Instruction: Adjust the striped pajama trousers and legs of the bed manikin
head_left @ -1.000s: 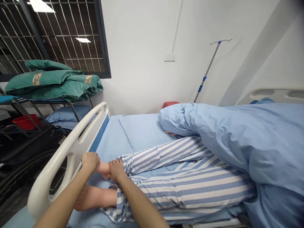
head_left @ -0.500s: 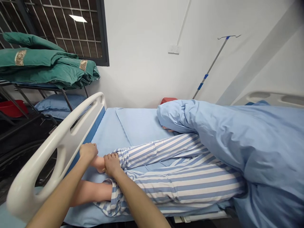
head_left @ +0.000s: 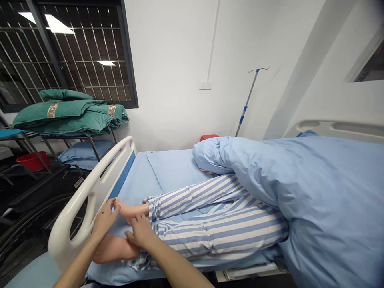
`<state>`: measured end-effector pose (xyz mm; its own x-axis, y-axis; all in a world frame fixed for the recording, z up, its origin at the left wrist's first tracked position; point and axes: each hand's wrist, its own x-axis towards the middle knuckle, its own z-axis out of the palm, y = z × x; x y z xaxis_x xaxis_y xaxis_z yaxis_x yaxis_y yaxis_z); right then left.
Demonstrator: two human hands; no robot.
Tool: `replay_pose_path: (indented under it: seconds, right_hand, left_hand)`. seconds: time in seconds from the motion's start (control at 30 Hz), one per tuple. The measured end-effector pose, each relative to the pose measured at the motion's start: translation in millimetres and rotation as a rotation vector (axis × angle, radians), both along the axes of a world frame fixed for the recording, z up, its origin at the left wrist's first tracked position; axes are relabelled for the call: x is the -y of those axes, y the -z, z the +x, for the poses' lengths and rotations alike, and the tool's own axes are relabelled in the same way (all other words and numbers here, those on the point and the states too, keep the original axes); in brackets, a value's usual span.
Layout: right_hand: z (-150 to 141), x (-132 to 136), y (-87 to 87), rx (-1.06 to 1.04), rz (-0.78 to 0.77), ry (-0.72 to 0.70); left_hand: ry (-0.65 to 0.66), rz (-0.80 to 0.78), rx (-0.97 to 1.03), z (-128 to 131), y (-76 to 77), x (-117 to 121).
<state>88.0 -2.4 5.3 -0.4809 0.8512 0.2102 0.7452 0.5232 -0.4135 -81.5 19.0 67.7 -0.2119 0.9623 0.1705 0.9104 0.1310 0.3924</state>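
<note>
1. On a clock face with twelve at the top of the view, the far foot [head_left: 124, 208] is lying towards eight, and the near foot [head_left: 111, 249] is lying between seven and eight
2. The left hand [head_left: 105, 218] is resting by the far foot's toes, holding thumb and forefinger a little apart; I cannot tell whether they are gripping
3. The right hand [head_left: 142, 232] is staying loose, its fingertips seemingly touching the far ankle, its thumb lying against the near one; it is gripping neither
4. The step in hand is looking like light handling of feet below the striped trousers [head_left: 195, 236]
5. A firm hold would be calling for fingers wrapping the far foot
6. The footboard [head_left: 97, 192] is standing towards eight; the blue quilt [head_left: 270, 172] is lying between three and four
</note>
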Motion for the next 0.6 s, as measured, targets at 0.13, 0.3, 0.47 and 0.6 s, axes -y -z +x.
replay_pose_path:
  seconds: [0.13, 0.3, 0.47, 0.6]
  right_hand:
    - [13, 28, 4.7, 0.125, -0.033, -0.101]
    - [6, 30, 21.6, 0.351, -0.167, -0.074]
    - [-3, 23, 33.3, 0.372, -0.172, -0.025]
    - [-5, 19, 37.5, 0.361, -0.178, -0.002]
  left_hand:
    - [-0.106, 0.077, -0.08, 0, -6.9, 38]
    - [-0.102, -0.233, -0.357, -12, -2.3, 65]
    - [-0.004, -0.331, -0.571, -7, -0.6, 49]
    - [0.162, -0.334, -0.79, 5, 5.2, 33]
